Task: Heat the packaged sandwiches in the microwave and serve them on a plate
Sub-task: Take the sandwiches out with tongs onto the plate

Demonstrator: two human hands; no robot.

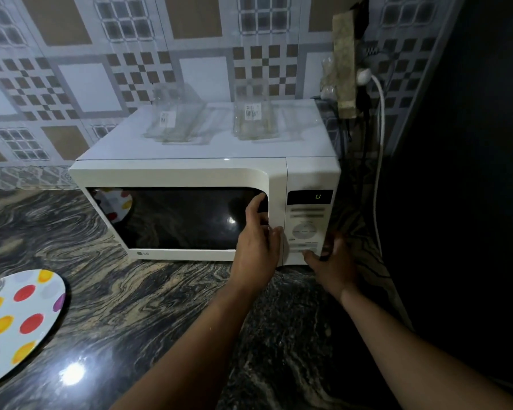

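On the marbled counter (160,291) sits the white microwave (190,173), door closed, 2 clear empty packs (255,116) on top; left hand (256,247) fingers spread flat on door's right edge, right hand (332,267) grips the front-right corner, thumb on btn panel; dotted plate (18,321) well apart, far left

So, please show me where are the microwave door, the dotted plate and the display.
microwave door (178,217), head view, on the dark glass window.
dotted plate (21,321), head view, on its white face between the dots, lower left on the counter.
display (310,197), head view, on the dark panel beside the green digit.
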